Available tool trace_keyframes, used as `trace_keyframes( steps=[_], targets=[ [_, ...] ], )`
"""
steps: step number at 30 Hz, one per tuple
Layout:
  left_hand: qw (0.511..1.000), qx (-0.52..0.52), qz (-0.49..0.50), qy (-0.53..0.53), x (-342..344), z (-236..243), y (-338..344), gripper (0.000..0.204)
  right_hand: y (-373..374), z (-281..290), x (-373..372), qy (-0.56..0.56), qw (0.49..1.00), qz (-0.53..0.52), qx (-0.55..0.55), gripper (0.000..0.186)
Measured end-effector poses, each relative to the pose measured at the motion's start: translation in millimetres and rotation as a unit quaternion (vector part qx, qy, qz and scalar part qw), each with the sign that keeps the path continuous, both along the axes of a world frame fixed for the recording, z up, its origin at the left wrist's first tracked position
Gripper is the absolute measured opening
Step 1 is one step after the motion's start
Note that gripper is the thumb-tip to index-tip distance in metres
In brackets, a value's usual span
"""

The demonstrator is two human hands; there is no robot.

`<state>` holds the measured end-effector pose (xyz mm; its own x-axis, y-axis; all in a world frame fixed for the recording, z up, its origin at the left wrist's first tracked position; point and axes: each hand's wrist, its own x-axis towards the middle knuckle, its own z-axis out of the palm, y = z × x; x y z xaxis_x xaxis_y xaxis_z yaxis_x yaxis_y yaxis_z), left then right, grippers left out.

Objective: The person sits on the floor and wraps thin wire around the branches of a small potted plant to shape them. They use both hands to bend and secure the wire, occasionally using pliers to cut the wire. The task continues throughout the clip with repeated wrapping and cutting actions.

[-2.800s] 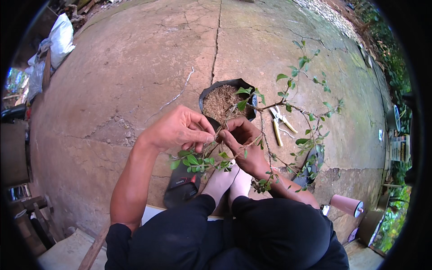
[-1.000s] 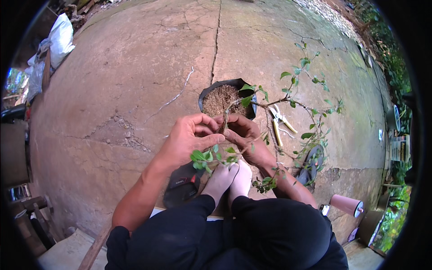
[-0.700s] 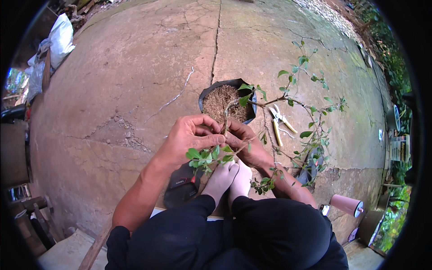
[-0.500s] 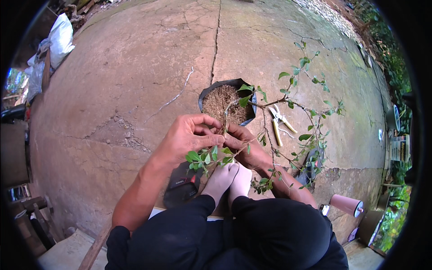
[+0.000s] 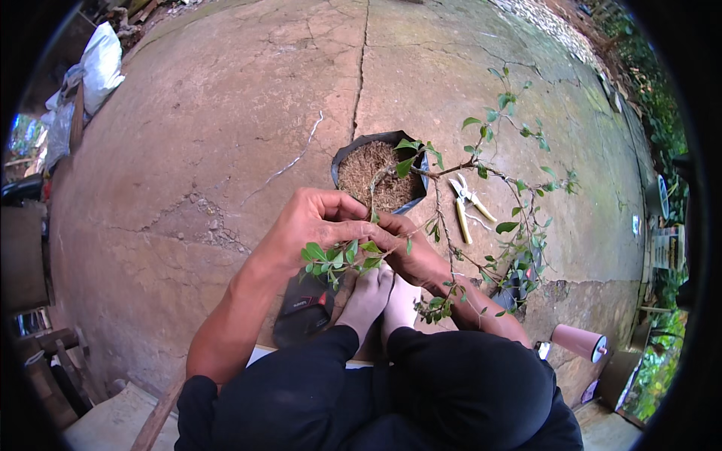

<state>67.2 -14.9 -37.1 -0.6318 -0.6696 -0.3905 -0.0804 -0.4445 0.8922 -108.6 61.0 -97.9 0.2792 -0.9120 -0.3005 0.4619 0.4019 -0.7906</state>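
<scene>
A small leafy tree point(image 5: 438, 172) grows from a black plastic grow bag point(image 5: 342, 154) filled with brown, crumbly soil point(image 5: 366, 165). Its thin branches spread far to the right, and one bends back toward me. My left hand point(image 5: 316, 223) pinches that near branch between thumb and fingers, just in front of the bag. Close against it, my right hand point(image 5: 410, 244) also grips the branch, its fingertips meeting the left ones. A cluster of green leaves point(image 5: 331, 259) hangs below the left hand. Whether something thin lies between the fingers is hidden.
Pruning shears point(image 5: 464, 207) with cream handles lie right of the bag, beside a bit of wire. A longer silvery wire point(image 5: 301, 154) rests on the cracked concrete floor point(image 5: 188, 128). Black sandals point(image 5: 304, 308) flank my feet. A pink tumbler point(image 5: 577, 343) lies at the right.
Both hands have shifted slightly and their fingertips have drawn closer together. The near leaf cluster has moved a little left, and the branches have swayed slightly.
</scene>
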Motion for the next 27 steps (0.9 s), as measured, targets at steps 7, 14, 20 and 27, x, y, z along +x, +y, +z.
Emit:
trace_keyframes(
  steps=[7, 14, 20, 27],
  targets=[
    [1.0, 0.006, 0.004, -0.001, 1, -1, -6, 0.013, 4, 6, -14, 0.135, 0.99, -0.025, -0.028, 0.016],
    [1.0, 0.025, 0.003, 0.009, -5, 0, -4, 0.013, 6, 19, -14, 0.173, 0.983, -0.03, -0.051, 0.015],
    [0.999, -0.047, 0.015, -0.022, -14, -7, -2, 0.012, 9, 21, -19, 0.205, 0.975, -0.06, -0.058, 0.016],
    [0.984, -0.161, 0.062, -0.042, -30, -16, 3, 0.016, 14, 37, -32, 0.206, 0.975, -0.07, -0.049, 0.016]
  ],
)
